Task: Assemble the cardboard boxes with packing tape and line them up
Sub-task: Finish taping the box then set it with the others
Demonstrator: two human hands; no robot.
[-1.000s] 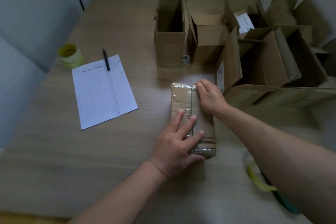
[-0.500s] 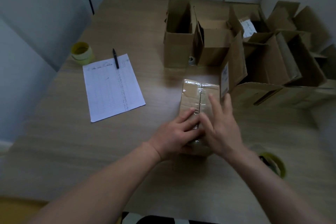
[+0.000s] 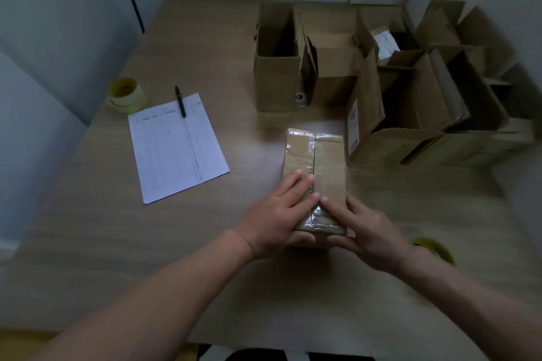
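Two hands press flat on the taped box (image 3: pixel 314 155), which lies on the table (image 3: pixel 88 243) before the open boxes (image 3: pixel 277 58). Left hand (image 3: pixel 278 218) and right hand (image 3: pixel 368 231), fingers extended, cover the taped box's near end, thumbs against its near face.

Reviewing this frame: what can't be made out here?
- Sheet, head view: writing too small to read.
- Taped box: near end covered by the left hand and right hand.
- Tape roll at right: blurred, partly behind the right wrist.
- Open boxes: insides dark.
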